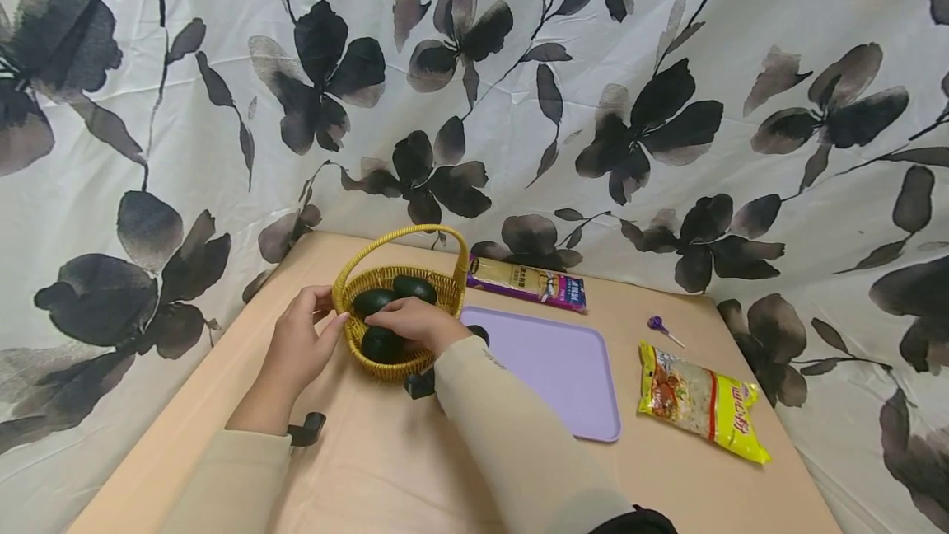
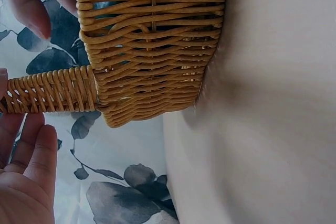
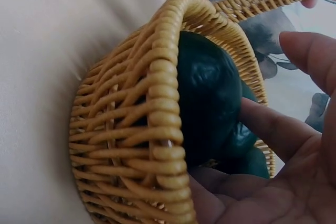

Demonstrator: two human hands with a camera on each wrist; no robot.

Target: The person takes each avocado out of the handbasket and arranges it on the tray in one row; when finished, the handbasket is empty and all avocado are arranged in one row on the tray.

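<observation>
A yellow wicker basket point(image 1: 393, 371) stands on the table, its handle arching over several dark green avocados point(image 1: 413, 288). My left hand point(image 1: 300, 340) is at the left side of the basket. Its thumb and fingertips hold the wicker handle point(image 2: 52, 91), seen in the left wrist view. My right hand point(image 1: 418, 322) reaches into the basket from the right, over the avocados. In the right wrist view its thumb stands apart while the fingers extend among the avocados, one fingertip against the large near avocado point(image 3: 207, 98). The other fingertips are hidden behind the basket rim.
A lilac tray point(image 1: 552, 369) lies right of the basket, partly behind the right sleeve. Behind it lies a purple and gold food packet point(image 1: 526, 283). Farther right are a purple-wrapped lollipop point(image 1: 658, 325) and a yellow food bag point(image 1: 700, 402). A floral cloth point(image 1: 534, 147) hangs behind the table.
</observation>
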